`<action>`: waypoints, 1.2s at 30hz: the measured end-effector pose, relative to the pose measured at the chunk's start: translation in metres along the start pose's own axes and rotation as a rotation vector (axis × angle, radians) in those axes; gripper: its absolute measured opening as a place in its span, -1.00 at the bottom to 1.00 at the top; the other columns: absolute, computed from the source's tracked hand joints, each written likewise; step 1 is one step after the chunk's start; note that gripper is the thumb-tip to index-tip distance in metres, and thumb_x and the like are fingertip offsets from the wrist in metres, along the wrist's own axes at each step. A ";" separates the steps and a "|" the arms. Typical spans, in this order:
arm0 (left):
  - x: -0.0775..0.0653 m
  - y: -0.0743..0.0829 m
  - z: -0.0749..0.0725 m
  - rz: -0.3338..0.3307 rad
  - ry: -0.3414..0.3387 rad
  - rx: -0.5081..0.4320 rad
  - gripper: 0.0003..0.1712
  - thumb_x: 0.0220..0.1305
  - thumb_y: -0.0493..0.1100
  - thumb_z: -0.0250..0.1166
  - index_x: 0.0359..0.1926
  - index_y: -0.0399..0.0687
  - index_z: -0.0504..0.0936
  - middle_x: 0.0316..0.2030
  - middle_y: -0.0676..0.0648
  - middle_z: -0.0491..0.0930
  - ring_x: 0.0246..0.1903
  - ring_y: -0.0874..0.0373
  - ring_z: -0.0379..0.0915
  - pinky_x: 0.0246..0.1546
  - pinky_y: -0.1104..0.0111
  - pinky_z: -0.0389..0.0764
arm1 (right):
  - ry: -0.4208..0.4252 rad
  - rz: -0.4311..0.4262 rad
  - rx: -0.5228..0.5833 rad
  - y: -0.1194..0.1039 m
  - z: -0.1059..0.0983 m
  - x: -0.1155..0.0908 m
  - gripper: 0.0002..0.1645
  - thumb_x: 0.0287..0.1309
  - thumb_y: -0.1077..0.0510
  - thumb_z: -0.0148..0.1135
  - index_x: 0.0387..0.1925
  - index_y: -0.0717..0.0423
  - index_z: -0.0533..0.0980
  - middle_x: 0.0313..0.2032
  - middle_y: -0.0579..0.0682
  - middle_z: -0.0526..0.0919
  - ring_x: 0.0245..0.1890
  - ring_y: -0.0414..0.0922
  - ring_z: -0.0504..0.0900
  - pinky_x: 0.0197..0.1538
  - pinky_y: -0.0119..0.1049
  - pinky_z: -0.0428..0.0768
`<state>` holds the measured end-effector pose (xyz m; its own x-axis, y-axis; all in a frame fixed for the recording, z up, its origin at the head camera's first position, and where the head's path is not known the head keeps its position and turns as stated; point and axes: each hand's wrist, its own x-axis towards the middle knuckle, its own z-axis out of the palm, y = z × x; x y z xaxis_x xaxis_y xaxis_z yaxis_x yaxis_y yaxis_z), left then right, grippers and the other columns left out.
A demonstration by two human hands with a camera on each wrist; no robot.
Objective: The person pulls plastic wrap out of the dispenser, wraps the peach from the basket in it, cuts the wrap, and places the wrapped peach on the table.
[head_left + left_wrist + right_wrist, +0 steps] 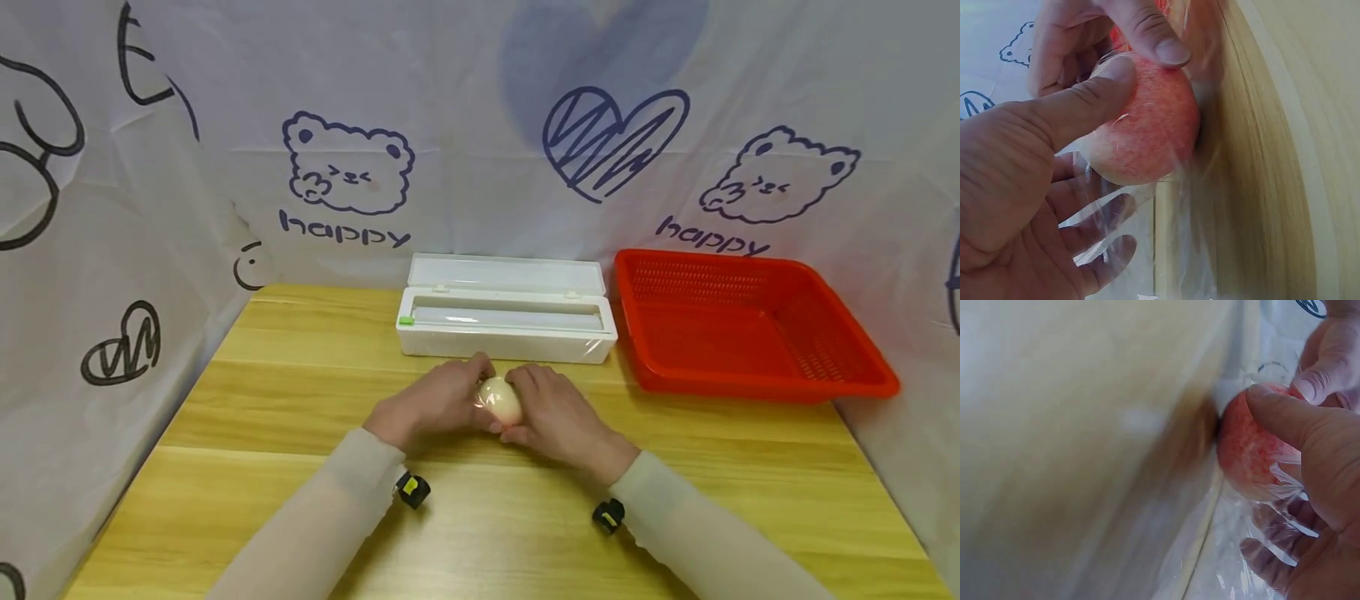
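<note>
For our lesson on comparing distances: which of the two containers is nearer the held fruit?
The long white box, directly beyond the fruit, its lid open. The red basket sits farther off to the right and shows no lid.

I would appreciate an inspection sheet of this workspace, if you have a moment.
Surface: wood-grain table.
Job's things: round red-and-cream fruit with clear film against it; white box behind, lid open, pale roll inside.
Clutter: red basket, right of the box.
Grippers: bare left hand and right hand, both holding the fruit.
Cables: nothing seen.
Surroundings: pale sheeting with bear and heart drawings.
</note>
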<state>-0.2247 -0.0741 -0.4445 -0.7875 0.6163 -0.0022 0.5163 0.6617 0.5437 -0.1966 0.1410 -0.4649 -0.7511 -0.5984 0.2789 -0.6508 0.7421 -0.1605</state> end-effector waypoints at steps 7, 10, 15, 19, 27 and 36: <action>-0.001 0.001 -0.002 -0.015 0.039 0.181 -0.15 0.07 0.34 0.34 0.26 -0.05 0.43 0.14 -0.09 0.49 0.08 0.01 0.26 0.14 0.14 0.37 | -0.071 0.059 0.058 0.009 -0.006 0.010 -0.23 -0.11 -0.27 0.45 0.05 0.02 0.40 -0.14 -0.10 0.55 -0.16 -0.12 0.47 -0.07 -0.17 0.53; -0.002 0.001 0.002 0.011 0.080 0.250 -0.10 0.06 0.33 0.35 0.31 -0.03 0.37 0.17 -0.13 0.44 0.11 -0.05 0.24 0.14 0.04 0.36 | -0.090 0.078 0.066 0.013 -0.008 0.013 -0.24 -0.11 -0.26 0.45 0.06 0.02 0.42 -0.14 -0.11 0.57 -0.14 -0.12 0.49 -0.05 -0.14 0.53; 0.000 -0.003 0.010 0.089 0.164 0.321 -0.11 -0.02 0.25 0.45 0.26 -0.01 0.35 0.18 -0.11 0.41 0.12 -0.08 0.25 0.09 -0.01 0.39 | -0.147 0.107 0.052 0.017 -0.013 0.018 -0.26 -0.08 -0.29 0.42 0.06 0.00 0.47 -0.13 -0.13 0.61 -0.13 -0.12 0.48 -0.01 -0.12 0.49; 0.004 -0.007 0.014 0.102 0.200 0.321 -0.11 -0.08 0.25 0.49 0.22 0.03 0.37 0.16 -0.05 0.44 0.13 -0.04 0.25 0.08 0.02 0.38 | -0.163 0.095 0.038 0.022 -0.016 0.022 -0.31 -0.05 -0.30 0.38 0.04 -0.01 0.51 -0.14 -0.13 0.61 -0.10 -0.11 0.47 0.01 -0.10 0.48; 0.016 -0.011 0.009 0.077 0.148 0.275 -0.17 -0.01 0.30 0.42 0.20 0.03 0.40 0.13 -0.04 0.50 0.14 -0.02 0.27 0.09 0.01 0.40 | -0.169 0.083 0.097 0.031 -0.022 0.027 -0.36 0.03 -0.28 0.32 0.02 0.05 0.55 -0.11 -0.05 0.49 -0.11 -0.10 0.44 0.04 -0.16 0.49; 0.023 -0.011 -0.003 0.057 0.107 0.187 -0.41 0.04 0.27 0.41 0.03 0.15 0.52 -0.06 0.15 0.58 0.01 0.10 0.33 0.06 0.12 0.36 | -0.137 0.112 0.108 0.032 -0.023 0.031 -0.45 0.04 -0.21 0.35 -0.02 -0.06 0.43 -0.20 -0.19 0.57 -0.20 -0.17 0.50 -0.04 -0.20 0.54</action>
<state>-0.2490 -0.0685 -0.4482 -0.7815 0.6126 0.1180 0.6063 0.7012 0.3751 -0.2380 0.1534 -0.4396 -0.8229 -0.5547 0.1231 -0.5647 0.7743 -0.2856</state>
